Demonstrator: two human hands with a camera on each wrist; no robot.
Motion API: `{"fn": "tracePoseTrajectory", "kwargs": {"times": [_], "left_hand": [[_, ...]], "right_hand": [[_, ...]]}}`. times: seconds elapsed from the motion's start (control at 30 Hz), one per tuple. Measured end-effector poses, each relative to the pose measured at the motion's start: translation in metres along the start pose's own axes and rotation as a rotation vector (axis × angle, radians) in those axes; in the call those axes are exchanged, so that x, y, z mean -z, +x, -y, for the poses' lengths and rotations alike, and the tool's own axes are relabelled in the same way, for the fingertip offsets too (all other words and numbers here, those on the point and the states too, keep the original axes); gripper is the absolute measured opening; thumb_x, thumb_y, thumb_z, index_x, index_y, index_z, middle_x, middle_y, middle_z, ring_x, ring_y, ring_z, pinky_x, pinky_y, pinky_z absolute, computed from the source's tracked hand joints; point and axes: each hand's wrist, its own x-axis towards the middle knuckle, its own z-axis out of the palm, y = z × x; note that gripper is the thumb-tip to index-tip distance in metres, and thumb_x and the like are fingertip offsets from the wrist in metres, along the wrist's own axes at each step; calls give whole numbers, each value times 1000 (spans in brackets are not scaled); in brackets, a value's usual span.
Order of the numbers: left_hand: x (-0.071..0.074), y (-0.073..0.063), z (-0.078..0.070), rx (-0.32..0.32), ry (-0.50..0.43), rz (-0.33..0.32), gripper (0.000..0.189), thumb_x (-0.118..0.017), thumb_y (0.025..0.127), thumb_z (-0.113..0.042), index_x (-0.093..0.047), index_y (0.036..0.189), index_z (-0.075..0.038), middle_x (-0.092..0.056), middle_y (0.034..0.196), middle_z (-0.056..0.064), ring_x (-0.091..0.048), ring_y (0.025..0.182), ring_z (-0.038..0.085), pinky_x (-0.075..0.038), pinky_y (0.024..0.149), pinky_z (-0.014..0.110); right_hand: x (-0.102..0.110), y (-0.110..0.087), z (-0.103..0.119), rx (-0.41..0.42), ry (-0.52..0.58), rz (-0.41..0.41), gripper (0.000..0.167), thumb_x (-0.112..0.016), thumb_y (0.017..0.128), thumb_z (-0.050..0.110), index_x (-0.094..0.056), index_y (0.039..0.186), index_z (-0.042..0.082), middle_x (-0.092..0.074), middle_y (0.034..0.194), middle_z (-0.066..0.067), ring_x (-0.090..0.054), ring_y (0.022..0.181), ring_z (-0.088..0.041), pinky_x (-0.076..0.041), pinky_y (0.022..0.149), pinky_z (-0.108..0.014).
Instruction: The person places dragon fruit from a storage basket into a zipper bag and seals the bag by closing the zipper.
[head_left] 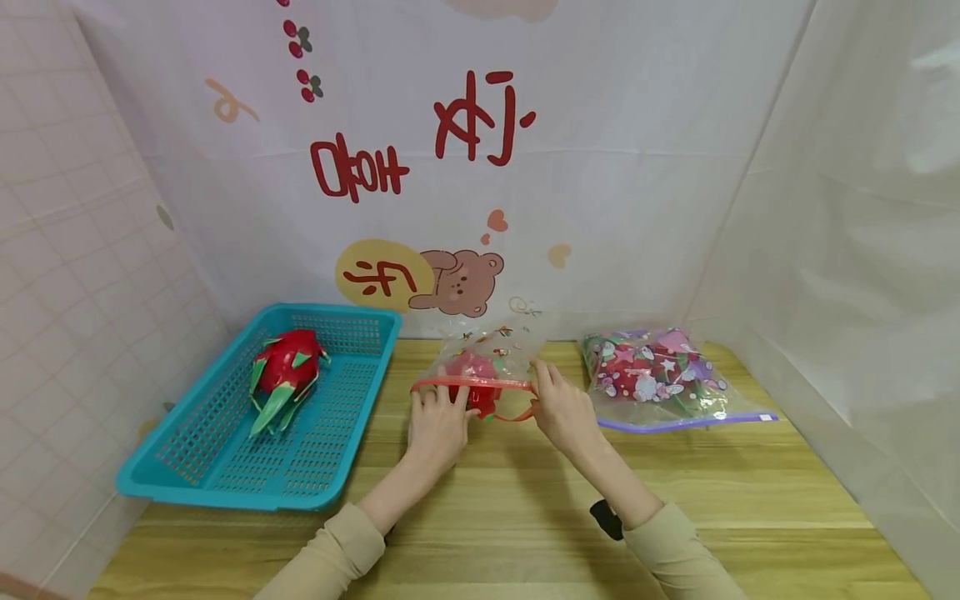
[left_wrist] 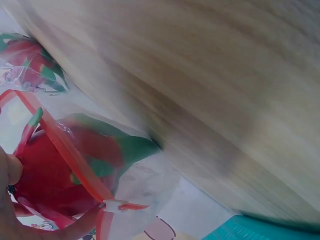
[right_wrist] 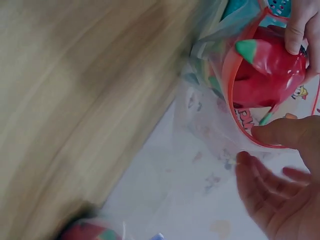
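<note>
Beige sleeves lie nearest; left hand grips a dragon fruit partly inside the bag, whose rim the right hand pinches

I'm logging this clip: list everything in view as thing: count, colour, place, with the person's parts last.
basket: one, teal, table's left side
basket fruit: one dragon fruit, red and green, inside basket
red-edged bag: one, clear with red zip, between the hands
bag fruit: at least one dragon fruit, red and green, at that bag's mouth
purple-edged bag: one, clear with purple zip, table's right; red-and-green contents, number unclear
table: one, wood-toned, beneath
backdrop: one, white with prints, behind
left hand: one, bare, holding bag fruit
right hand: one, bare, holding red-edged bag's rim
sleeves: two, beige, on forearms
</note>
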Motion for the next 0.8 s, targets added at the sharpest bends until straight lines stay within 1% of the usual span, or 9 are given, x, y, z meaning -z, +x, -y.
{"fn": "tracePoseTrajectory", "kwargs": {"times": [0.03,0.1,0.23,0.27,0.37,0.47,0.63,0.7,0.8], "left_hand": [[0,0,0,-1,3,3,45,-57,90,-43,-52,121,-11,-55,125,26,-63,84,34,-46,84,52],[0,0,0,-4,6,8,42,-57,90,-43,-53,118,-12,-59,117,23,-63,83,33,-46,82,52],[2,1,-1,-6,-6,11,39,-57,90,-44,-54,116,-15,-64,101,17,-63,83,33,-45,82,54],[2,1,-2,-5,-7,14,39,-56,90,-45,-54,115,-15,-64,100,16,-63,83,33,-44,82,54],[3,1,-3,-3,-4,21,40,-55,91,-46,-54,116,-15,-62,110,18,-63,85,33,-45,83,56],[2,2,-4,-1,7,19,43,-55,91,-46,-54,120,-14,-58,120,21,-64,86,34,-45,82,57],[1,4,-5,11,29,6,48,-56,91,-46,-54,126,-14,-59,124,22,-66,84,35,-47,78,57],[0,4,-5,2,41,20,45,-57,89,-46,-56,123,-16,-59,124,20,-65,84,35,-47,76,55],[-1,2,-6,-22,57,54,38,-61,87,-45,-59,115,-20,-58,127,19,-64,85,35,-46,75,53]], "right_hand": [[0,0,0,-44,29,24,53,-78,70,6,-52,116,1,-66,89,-14,-60,54,-26,-46,39,-35],[-1,-2,1,-146,84,95,42,-78,73,12,-55,107,0,-67,82,-13,-61,54,-26,-45,40,-34],[-10,-6,3,-304,180,278,19,-75,77,20,-64,80,6,-63,65,-5,-53,51,-15,-38,40,-25],[-13,-7,3,-326,196,314,18,-75,77,22,-65,74,8,-63,64,-3,-51,51,-13,-37,41,-24],[-23,-10,5,-344,230,381,21,-75,77,27,-66,64,12,-63,61,0,-47,50,-10,-33,42,-23],[-29,-11,7,-344,220,409,26,-76,76,29,-65,59,14,-61,57,2,-45,49,-9,-33,42,-23],[-31,-10,11,-338,177,441,24,-76,75,30,-66,58,17,-62,59,3,-50,52,-11,-36,42,-27],[-31,-10,11,-341,181,421,22,-76,76,30,-67,60,17,-63,61,3,-51,54,-11,-36,42,-27],[-31,-11,10,-349,225,336,21,-75,77,27,-66,63,14,-63,61,1,-50,53,-10,-36,42,-25]]}}
